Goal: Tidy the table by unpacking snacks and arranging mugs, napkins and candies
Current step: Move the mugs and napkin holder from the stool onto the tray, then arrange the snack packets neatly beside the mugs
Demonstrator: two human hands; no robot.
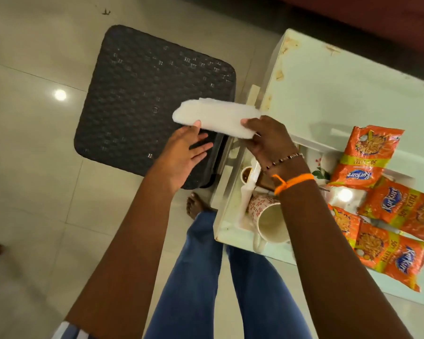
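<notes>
Head cam: pale glass table (340, 89) w/ snack packs (367, 157), mug (269, 221); right hand (269, 143) fingers pinching napkins (216, 118), left hand (181, 155) fingers spread.

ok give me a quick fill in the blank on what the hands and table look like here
1. The right hand holds a stack of white ____.
2. The snack packets on the table are coloured ____.
3. The floral mug lies on its ____.
4. The left hand, fingers straight, touches the stack from ____.

Missing words: napkins; orange; side; below

four snack packets (367, 157), one mug (269, 220), one napkin stack (216, 117).
</notes>
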